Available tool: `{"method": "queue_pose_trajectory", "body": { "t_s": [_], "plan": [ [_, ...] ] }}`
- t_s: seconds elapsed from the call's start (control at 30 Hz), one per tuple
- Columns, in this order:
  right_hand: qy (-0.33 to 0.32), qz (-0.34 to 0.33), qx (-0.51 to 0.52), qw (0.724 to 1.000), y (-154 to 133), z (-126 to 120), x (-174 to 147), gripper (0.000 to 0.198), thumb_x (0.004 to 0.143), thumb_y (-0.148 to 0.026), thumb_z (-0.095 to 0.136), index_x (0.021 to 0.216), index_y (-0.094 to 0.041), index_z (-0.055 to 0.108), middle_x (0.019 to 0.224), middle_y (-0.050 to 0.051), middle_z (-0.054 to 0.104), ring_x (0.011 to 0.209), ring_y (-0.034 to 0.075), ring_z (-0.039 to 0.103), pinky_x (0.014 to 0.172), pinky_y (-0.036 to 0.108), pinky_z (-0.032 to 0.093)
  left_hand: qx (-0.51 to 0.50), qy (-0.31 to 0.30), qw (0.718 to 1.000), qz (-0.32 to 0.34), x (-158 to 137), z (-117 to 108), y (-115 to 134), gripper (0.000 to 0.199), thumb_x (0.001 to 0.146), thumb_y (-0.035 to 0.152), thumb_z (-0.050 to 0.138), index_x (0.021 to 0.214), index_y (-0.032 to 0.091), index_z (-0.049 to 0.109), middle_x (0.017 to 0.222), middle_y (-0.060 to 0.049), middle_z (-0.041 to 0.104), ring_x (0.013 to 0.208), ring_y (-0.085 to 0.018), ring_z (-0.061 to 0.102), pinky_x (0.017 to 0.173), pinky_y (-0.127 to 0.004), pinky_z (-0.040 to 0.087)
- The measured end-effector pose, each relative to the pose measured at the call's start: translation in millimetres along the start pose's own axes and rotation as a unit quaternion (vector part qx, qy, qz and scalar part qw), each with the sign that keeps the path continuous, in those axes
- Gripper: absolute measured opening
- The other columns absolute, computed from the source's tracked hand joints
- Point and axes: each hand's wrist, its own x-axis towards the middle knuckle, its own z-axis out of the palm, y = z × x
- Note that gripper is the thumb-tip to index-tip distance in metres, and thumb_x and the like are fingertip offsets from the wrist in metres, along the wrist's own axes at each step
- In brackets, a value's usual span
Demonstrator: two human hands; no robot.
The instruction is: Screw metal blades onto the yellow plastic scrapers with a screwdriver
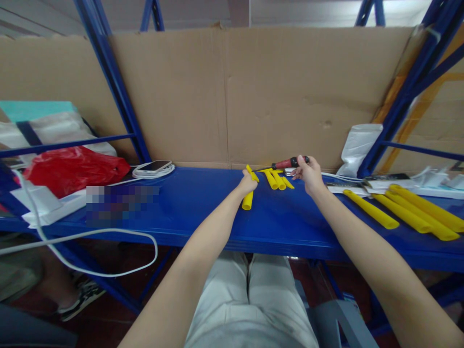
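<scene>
Mid-frame, my left hand closes round a tube, probably light, stiff, best held mid-length; my right hand grips a screwdriver.

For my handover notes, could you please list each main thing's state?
Yellow tube: in the grip of the left hand
Screwdriver: in the right hand, pointing leftward
Short yellow tubes: lying on the shelf
Long yellow tubes: lying at right
Smartphone: lying on coiled white cable
Red plastic bag: crumpled
</scene>
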Motion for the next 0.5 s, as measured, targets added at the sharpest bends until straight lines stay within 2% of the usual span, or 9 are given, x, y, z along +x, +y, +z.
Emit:
{"method": "queue_pose_trajectory", "body": {
  "t_s": [0.17,0.5],
  "plan": [
    [0.003,-0.006,-0.001,1.000,1.9,-0.5,0.8,0.041,0.075,-0.056,0.069,0.083,-0.025,0.043,0.047,-0.010,0.044,0.048,0.015,0.059,0.040,0.023,0.043,-0.017,0.000,1.000,-0.004,-1.4,-0.2,0.9,0.049,0.068,-0.005,0.062,0.094,0.024,0.033,0.084,-0.003,0.060,0.094,-0.022,0.062,0.080,-0.028,0.043],
    [0.013,0.005,0.002,1.000,-1.9,1.6,-1.1,0.039,0.076,-0.055,0.068,0.082,-0.025,0.043,0.046,-0.010,0.044,0.045,0.014,0.057,0.039,0.022,0.042,0.027,-0.010,0.999,0.020,2.1,0.7,-2.0,0.047,0.074,-0.002,0.058,0.109,0.019,0.034,0.097,-0.009,0.062,0.100,-0.020,0.061,0.082,-0.026,0.045]
  ]
}}
